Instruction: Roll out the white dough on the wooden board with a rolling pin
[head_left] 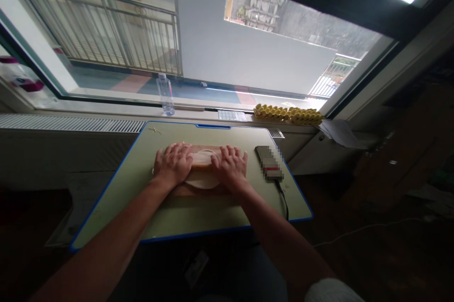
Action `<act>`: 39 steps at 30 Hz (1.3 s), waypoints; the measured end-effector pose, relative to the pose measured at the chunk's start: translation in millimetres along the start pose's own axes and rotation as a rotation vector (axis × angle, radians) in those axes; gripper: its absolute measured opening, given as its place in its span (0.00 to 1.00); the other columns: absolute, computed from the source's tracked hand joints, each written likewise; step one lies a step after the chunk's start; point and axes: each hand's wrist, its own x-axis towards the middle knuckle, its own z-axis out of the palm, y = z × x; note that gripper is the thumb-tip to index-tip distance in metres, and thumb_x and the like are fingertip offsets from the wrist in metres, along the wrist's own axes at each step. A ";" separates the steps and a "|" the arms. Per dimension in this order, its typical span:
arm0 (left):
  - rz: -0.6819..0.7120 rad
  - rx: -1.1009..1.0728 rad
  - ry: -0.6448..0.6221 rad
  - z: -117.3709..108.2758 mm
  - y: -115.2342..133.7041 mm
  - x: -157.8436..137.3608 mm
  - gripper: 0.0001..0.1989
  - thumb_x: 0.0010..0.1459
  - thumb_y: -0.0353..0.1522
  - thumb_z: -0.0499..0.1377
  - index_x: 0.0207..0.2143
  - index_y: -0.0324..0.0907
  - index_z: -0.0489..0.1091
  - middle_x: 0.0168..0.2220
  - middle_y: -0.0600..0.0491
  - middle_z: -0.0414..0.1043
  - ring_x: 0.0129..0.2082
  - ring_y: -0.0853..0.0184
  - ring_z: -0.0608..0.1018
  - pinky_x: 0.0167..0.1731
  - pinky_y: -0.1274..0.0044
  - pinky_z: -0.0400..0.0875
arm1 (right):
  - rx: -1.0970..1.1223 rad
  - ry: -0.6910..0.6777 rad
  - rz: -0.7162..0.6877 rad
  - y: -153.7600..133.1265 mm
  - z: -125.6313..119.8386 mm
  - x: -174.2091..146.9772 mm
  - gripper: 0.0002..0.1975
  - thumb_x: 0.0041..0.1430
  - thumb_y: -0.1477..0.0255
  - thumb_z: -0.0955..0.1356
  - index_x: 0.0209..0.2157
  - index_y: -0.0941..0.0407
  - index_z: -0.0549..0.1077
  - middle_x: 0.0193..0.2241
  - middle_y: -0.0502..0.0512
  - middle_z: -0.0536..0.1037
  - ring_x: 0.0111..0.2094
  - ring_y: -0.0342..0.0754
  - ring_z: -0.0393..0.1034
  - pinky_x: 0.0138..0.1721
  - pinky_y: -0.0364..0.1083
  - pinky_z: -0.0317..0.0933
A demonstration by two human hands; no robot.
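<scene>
rolling pin (201,168) on dough (204,180), under both unclenched hands (173,164) (232,164); magenta bottle label (31,85) illegible

The left hand (173,162) and right hand (232,164) cover much of a rolling pin (201,168), which hides a strip of the dough round (203,180). On the right, a phone-like device (270,162) is blurred into blocks. The view's left edge cuts off a bottle (21,78). Pale bits (155,130) on the table (124,183), far left, are too small to identify.
</scene>
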 end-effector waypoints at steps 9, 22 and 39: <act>0.014 0.025 -0.163 1.2 -4.7 37.6 0.28 0.73 0.45 0.44 0.67 0.54 0.71 0.71 0.45 0.69 0.70 0.49 0.68 0.68 0.50 0.58 | -0.004 -0.054 0.011 2.9 2.1 35.6 0.28 0.74 0.50 0.63 0.65 0.50 0.75 0.64 0.60 0.77 0.65 0.62 0.66 0.67 0.61 0.54; -0.005 0.057 -0.158 6.8 -6.6 77.4 0.28 0.71 0.46 0.44 0.54 0.44 0.80 0.58 0.34 0.77 0.60 0.42 0.74 0.59 0.47 0.64 | 0.048 -0.103 0.023 9.3 9.8 83.2 0.31 0.72 0.47 0.64 0.62 0.53 0.77 0.61 0.65 0.78 0.63 0.63 0.67 0.64 0.60 0.57; -0.057 0.103 -0.162 4.7 -2.7 71.1 0.27 0.71 0.43 0.43 0.48 0.42 0.80 0.54 0.32 0.78 0.56 0.40 0.76 0.51 0.47 0.69 | 0.081 -0.152 -0.033 13.5 10.4 100.5 0.27 0.71 0.50 0.65 0.57 0.55 0.79 0.55 0.64 0.80 0.58 0.61 0.71 0.60 0.56 0.62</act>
